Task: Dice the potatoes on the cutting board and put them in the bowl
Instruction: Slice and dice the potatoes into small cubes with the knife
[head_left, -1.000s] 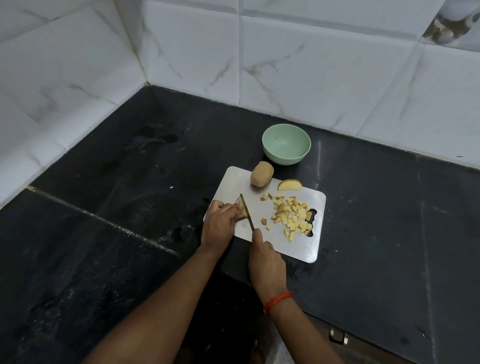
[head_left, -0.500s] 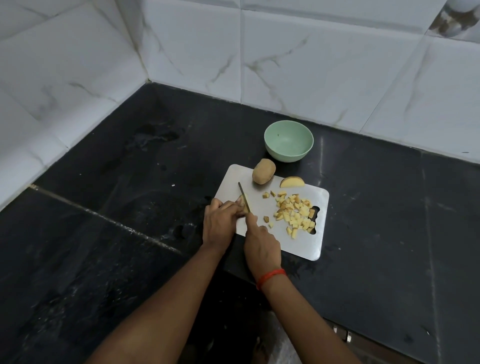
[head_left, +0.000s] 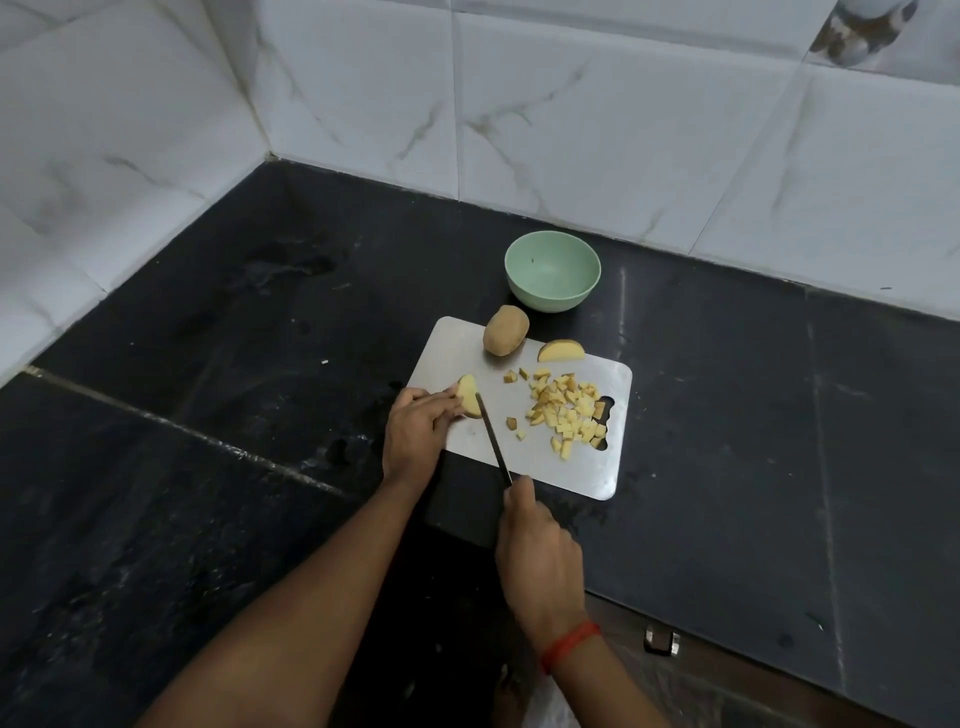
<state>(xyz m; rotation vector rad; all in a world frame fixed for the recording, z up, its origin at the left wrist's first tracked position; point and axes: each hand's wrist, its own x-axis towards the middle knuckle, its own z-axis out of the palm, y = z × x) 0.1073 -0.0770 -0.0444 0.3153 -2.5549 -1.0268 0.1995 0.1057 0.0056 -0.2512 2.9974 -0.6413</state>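
Observation:
A steel cutting board (head_left: 561, 467) lies on the black counter. My left hand (head_left: 415, 434) holds a cut potato piece (head_left: 468, 396) on the board's left side. My right hand (head_left: 537, 551) grips a knife (head_left: 493, 439), whose blade lies right of that piece with its tip touching it. A heap of potato dice (head_left: 566, 410) covers the board's right part. One whole potato (head_left: 506, 330) and a potato wedge (head_left: 560, 351) sit at the board's far edge. Behind the board stands a pale green bowl (head_left: 552, 270) with nothing in it.
The black stone counter (head_left: 208, 415) runs into a corner of white marble-tiled walls (head_left: 363, 104) at the left and back. Its front edge is at the lower right, where a small metal fitting (head_left: 661, 640) shows below it.
My right hand has drawn the knife back toward me, so the blade now lies along the board. The potato piece under my left hand now shows more of its cut face.

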